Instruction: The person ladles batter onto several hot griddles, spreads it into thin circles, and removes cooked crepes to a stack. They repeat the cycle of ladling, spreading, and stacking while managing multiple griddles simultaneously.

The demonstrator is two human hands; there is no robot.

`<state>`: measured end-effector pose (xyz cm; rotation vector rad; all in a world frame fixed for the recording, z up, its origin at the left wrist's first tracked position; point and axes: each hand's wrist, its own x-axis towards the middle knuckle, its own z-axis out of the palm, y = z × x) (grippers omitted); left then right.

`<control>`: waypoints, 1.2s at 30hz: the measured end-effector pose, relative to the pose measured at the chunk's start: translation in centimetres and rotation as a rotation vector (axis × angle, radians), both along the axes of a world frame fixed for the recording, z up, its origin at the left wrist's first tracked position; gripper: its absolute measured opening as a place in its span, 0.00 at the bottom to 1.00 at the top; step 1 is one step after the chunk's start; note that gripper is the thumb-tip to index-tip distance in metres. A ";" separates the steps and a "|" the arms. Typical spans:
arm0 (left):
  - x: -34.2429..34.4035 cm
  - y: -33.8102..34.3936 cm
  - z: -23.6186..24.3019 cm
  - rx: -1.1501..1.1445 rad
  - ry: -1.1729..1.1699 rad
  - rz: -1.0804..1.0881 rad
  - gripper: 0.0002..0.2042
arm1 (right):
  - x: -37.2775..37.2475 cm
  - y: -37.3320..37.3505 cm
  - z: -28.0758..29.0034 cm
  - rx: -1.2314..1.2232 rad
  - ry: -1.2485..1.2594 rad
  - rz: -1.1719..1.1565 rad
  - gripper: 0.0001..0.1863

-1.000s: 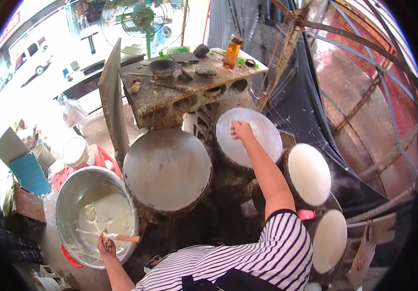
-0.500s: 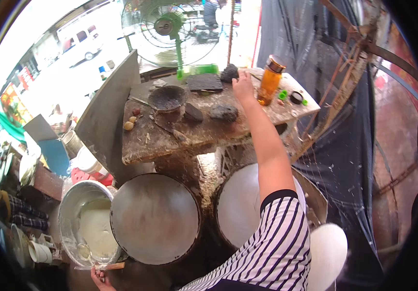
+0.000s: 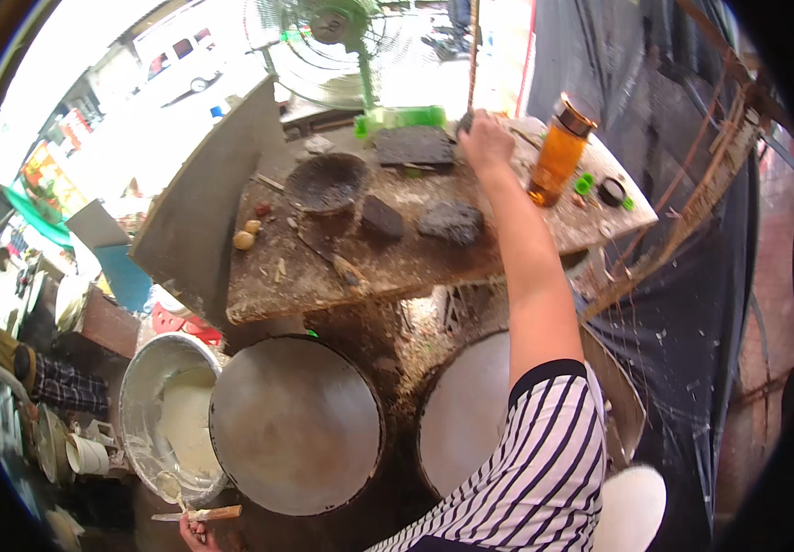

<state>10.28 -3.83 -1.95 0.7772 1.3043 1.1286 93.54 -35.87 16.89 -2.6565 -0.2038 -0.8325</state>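
Observation:
My right hand [image 3: 489,143] is stretched to the far side of the worktable, its fingers closed round a dark, rough lump [image 3: 464,123], mostly hidden by the hand. At the lower left my left hand [image 3: 197,534] is closed on a wooden-handled spatula [image 3: 217,512] with a flat pale blade. Just beyond it, a batter-coated scoop [image 3: 168,485] rests at the rim of a metal basin [image 3: 132,405] of pale batter [image 3: 190,419]. Near my right hand lie a dark slab [image 3: 413,145] and an upright amber bottle [image 3: 560,156].
Two round griddles [image 3: 295,423] [image 3: 466,405] stand before the worktable [image 3: 314,290]. On it are a dark bowl [image 3: 327,182], a dark block [image 3: 382,217], another rough lump [image 3: 450,223] and a brush [image 3: 346,270]. A green fan [image 3: 351,37] stands behind; a board [image 3: 217,193] rises at left.
My right hand has closed round the dark lump, which was in plain sight beside its fingers before. The view has shifted, so the table sits further right. My left hand keeps the spatula.

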 end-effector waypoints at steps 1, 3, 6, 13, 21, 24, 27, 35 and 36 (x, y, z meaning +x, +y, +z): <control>0.7 0.4 -0.5 -0.014 -0.039 0.040 0.06 | -1.3 -0.6 0.6 0.019 -0.118 0.028 0.20; 0.3 1.8 -0.9 -0.065 -0.122 0.040 0.08 | -4.0 -1.7 1.2 0.089 -0.355 0.117 0.20; -4.1 3.9 -1.4 -0.231 -0.412 -0.128 0.10 | -11.8 -3.7 2.7 0.223 -0.443 0.290 0.19; -2.3 7.2 -2.8 -0.451 -0.727 -0.154 0.10 | -26.3 -18.9 -5.1 0.086 -0.080 0.229 0.16; -1.4 7.1 -0.6 -0.321 -0.481 -0.147 0.13 | -24.4 -14.5 -16.7 -0.080 0.371 0.161 0.21; -4.4 9.6 -4.1 -0.266 -0.376 -0.193 0.14 | -24.3 -15.6 -17.6 -0.215 0.363 0.166 0.18; -7.1 13.4 -8.1 -0.326 -0.486 -0.294 0.14 | -24.6 -19.7 -18.8 -0.209 0.361 0.011 0.15; -6.0 9.5 -7.3 -0.364 -0.594 -0.285 0.14 | -30.4 -30.6 -17.7 0.123 0.421 -0.481 0.13; -4.3 9.4 -7.4 -0.365 -0.599 -0.299 0.14 | -30.8 -28.8 -15.8 0.166 0.335 -0.369 0.13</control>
